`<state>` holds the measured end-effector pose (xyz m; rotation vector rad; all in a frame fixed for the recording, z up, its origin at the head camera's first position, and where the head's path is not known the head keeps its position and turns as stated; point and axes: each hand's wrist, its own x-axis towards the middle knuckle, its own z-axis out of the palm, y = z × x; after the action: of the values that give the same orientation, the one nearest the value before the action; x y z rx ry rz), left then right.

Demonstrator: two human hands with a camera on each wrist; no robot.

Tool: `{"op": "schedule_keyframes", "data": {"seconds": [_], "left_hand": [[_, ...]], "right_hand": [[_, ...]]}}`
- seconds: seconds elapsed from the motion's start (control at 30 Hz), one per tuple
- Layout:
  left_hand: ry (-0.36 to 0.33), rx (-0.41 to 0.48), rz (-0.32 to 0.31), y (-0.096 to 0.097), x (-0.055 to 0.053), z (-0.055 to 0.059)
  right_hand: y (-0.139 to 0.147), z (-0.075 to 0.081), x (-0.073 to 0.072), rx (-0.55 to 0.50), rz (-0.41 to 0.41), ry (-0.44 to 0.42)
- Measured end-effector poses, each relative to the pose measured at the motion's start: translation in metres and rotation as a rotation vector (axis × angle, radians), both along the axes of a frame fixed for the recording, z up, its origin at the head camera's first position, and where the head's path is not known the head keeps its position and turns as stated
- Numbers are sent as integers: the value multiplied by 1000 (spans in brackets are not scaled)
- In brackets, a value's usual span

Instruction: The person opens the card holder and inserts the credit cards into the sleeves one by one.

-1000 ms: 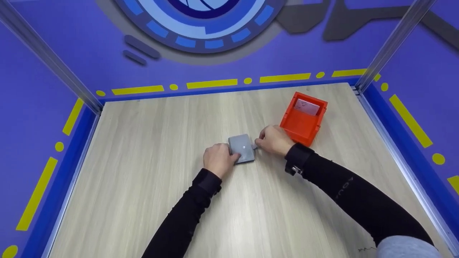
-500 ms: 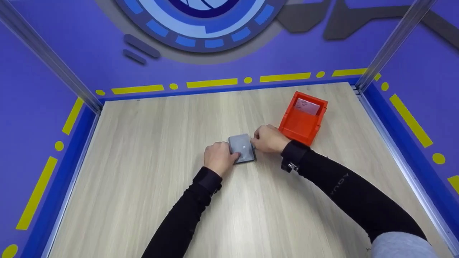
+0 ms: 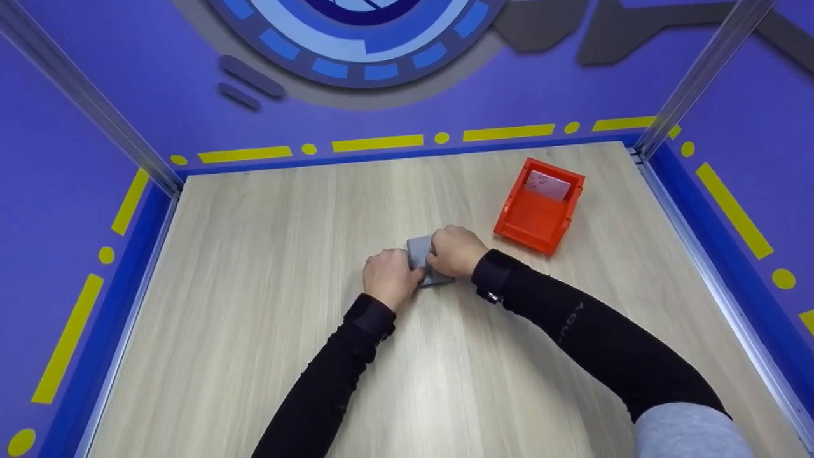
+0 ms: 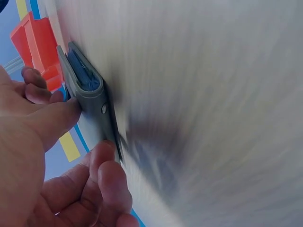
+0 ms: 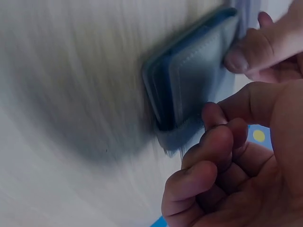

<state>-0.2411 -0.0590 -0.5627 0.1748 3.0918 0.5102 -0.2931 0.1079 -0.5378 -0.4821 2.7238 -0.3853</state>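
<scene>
A small grey wallet (image 3: 418, 248) lies on the wooden table, folded, with a blue lining showing between its layers in the left wrist view. My left hand (image 3: 389, 277) grips its left side, the thumb on the top cover. From the right, my right hand (image 3: 456, 250) reaches over the wallet and covers much of it. In the right wrist view, its thumb and finger pinch at the wallet's short closing strap (image 5: 179, 135), whose tip is hidden by the fingers. A round metal snap (image 4: 104, 109) shows on the wallet in the left wrist view.
A red-orange plastic bin (image 3: 539, 210), with a pale pinkish card (image 3: 548, 185) at its back wall, stands on the table beyond my right hand. Blue-purple panels (image 3: 305, 121) with metal corner posts (image 3: 706, 73) enclose the table at the back and sides.
My right hand has moved left, from beside the wallet's right edge to over its top, bringing the strap across. My left hand and the wallet have stayed almost in place.
</scene>
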Motion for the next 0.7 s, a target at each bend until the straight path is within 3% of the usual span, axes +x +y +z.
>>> {"op": "schedule_keyframes", "data": {"seconds": [0.4,0.7], "left_hand": [[30,-2,-13,1,0,-1],[47,-17,-19,1,0,1]], "right_hand": [[-3,-3,1,20,47,72],[-5,-5,1,38,63,27]]}}
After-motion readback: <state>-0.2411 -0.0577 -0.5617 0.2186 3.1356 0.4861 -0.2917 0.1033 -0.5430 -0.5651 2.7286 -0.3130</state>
